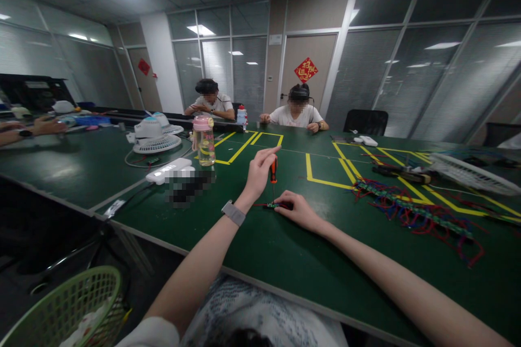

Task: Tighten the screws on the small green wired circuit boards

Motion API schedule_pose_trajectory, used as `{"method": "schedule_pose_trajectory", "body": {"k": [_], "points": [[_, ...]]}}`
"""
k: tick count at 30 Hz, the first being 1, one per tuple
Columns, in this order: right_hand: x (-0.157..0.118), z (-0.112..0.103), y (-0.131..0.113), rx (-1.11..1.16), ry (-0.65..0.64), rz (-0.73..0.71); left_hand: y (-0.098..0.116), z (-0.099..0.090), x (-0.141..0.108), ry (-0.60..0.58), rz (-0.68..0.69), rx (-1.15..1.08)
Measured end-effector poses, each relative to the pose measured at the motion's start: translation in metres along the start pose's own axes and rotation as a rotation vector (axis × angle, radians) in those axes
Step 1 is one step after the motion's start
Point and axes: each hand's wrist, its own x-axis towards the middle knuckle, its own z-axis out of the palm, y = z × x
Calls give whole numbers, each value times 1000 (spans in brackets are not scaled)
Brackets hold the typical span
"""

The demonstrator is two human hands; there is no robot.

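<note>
My left hand [259, 172] is raised over the green table [285, 249] and grips a small orange-handled screwdriver [274, 169] held upright, tip down. The tip points at a small green terminal piece with red wires [273, 205] lying on the table. My right hand [299, 209] rests flat on the table and pins that piece at its right end. A grey watch band sits on my left wrist.
A pile of green strips with red and blue wires [411, 210] lies to the right among yellow tape lines. A pink-lidded bottle [203, 141], a white power strip [169, 170] and small fans [153, 135] stand left. Two people sit across. A green basket [69, 309] is on the floor.
</note>
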Motion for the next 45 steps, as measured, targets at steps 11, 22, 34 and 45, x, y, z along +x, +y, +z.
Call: {"method": "schedule_pose_trajectory", "body": {"k": [11,22,34,45], "points": [[0,0,-1,5,6,-12,2,1,-3,13,63,130],[-1,0,0,14,10,-12,-1,1,-2,51,33,102],[0,0,1,4,2,-10,0,4,-3,-11,-24,-21],[0,-1,-2,-11,2,5,-9,1,1,20,-28,-161]]}}
